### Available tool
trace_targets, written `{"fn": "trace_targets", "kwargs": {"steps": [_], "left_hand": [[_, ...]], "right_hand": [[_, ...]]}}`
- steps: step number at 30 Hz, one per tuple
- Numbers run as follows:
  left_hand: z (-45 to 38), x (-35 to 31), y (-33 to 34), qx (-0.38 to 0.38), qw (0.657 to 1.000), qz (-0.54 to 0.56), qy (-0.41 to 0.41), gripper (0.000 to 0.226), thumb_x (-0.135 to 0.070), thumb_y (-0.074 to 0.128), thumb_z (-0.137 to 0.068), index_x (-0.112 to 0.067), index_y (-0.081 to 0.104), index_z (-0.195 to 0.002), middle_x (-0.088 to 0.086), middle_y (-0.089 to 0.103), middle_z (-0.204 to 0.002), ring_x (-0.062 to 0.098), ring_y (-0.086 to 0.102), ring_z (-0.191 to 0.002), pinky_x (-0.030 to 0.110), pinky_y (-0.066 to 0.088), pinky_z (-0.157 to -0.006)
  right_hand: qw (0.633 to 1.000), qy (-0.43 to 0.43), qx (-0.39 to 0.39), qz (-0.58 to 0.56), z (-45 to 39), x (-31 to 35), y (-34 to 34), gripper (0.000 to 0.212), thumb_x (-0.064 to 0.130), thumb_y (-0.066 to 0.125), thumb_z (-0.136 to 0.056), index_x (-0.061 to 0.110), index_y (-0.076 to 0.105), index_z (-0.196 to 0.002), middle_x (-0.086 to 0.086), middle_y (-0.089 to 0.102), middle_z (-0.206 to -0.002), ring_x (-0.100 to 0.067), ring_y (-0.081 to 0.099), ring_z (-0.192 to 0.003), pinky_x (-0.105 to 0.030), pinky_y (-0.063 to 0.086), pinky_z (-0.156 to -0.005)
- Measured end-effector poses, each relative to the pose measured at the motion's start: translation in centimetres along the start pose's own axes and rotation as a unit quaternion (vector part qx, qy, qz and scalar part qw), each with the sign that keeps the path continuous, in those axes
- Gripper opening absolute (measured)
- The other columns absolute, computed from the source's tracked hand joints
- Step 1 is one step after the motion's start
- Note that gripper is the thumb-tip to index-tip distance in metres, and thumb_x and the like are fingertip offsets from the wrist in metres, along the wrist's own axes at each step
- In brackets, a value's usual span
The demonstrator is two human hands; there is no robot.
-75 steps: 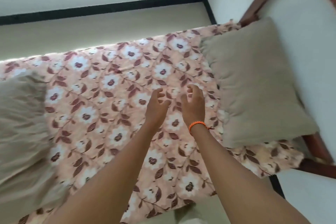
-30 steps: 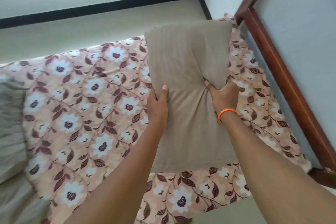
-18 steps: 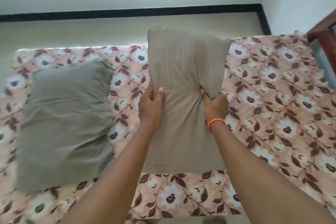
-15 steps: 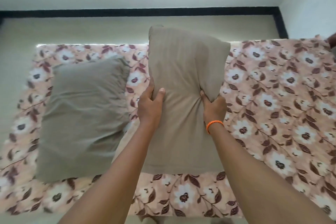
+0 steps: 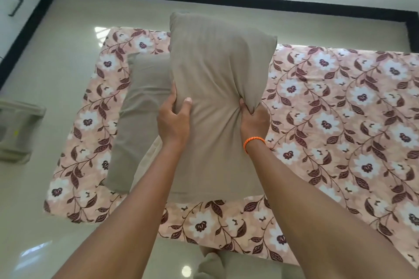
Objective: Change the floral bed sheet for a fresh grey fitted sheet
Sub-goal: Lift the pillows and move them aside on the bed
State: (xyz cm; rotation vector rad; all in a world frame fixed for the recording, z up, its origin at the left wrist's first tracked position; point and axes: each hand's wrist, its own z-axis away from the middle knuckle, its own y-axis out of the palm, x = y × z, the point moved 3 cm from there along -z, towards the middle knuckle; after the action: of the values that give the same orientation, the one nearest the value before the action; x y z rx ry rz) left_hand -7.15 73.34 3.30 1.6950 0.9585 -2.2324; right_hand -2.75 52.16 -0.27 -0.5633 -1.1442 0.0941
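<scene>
Item: tan fabric pillow (image 5: 217,88), held above pink floral bed sheet (image 5: 340,120), long axis near-far. L hand (image 5: 173,120) & R hand (image 5: 252,120) grip its mid sides, fingers curled. Second tan pillow (image 5: 142,120) lies just left; L hand nearer.

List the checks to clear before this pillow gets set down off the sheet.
1. Left hand grips held pillow: ok.
2. Right hand grips it too: ok.
3. Held pillow lifted off floral sheet: ok.
4. Sheet free of pillows: not ok, second pillow lies on it.
5. Floor beside the bed free for a drop: cannot tell, a pale plastic object stands there.
6. Grey fitted sheet at hand: cannot tell.
</scene>
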Motion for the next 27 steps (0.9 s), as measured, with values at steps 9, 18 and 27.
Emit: {"fn": "trace_targets", "kwargs": {"steps": [9, 18, 27], "left_hand": [[-5.2, -0.3, -10.1, -0.106, 0.992, -0.066, -0.008, 0.061, -0.043, 0.061, -0.095, -0.032, 0.053, -0.155, -0.014, 0.059, -0.151, 0.007, 0.054, -0.137, 0.021, 0.036, -0.114], [-9.9, 5.2, -13.7, -0.060, 0.970, -0.228, -0.055, 0.055, -0.041, 0.046, -0.101, -0.033, 0.051, -0.155, -0.001, 0.051, -0.156, 0.029, 0.047, -0.143, 0.054, 0.039, -0.116], [-6.7, 7.4, -10.1, 0.061, 0.949, -0.309, 0.000, 0.065, -0.042, 0.056, -0.103, -0.041, 0.033, -0.164, -0.001, 0.019, -0.176, 0.025, 0.022, -0.161, 0.056, 0.018, -0.128]], "right_hand": [[0.997, -0.064, 0.007, 0.033, 5.2, 8.2, 7.7, 0.045, 0.052, 0.063, -0.099, 0.008, 0.068, -0.098, -0.010, 0.072, -0.095, -0.034, 0.065, -0.094, -0.042, 0.051, -0.082], [0.966, -0.193, -0.027, 0.171, 9.8, 9.7, 13.0, 0.072, 0.064, 0.065, -0.088, 0.026, 0.045, -0.146, -0.003, 0.067, -0.127, -0.026, 0.065, -0.114, -0.041, 0.058, -0.086], [0.967, -0.172, 0.037, 0.182, 11.7, 6.6, 13.9, 0.064, 0.035, 0.064, -0.097, 0.016, 0.038, -0.152, -0.008, 0.053, -0.148, -0.030, 0.047, -0.136, -0.047, 0.045, -0.105]]}}
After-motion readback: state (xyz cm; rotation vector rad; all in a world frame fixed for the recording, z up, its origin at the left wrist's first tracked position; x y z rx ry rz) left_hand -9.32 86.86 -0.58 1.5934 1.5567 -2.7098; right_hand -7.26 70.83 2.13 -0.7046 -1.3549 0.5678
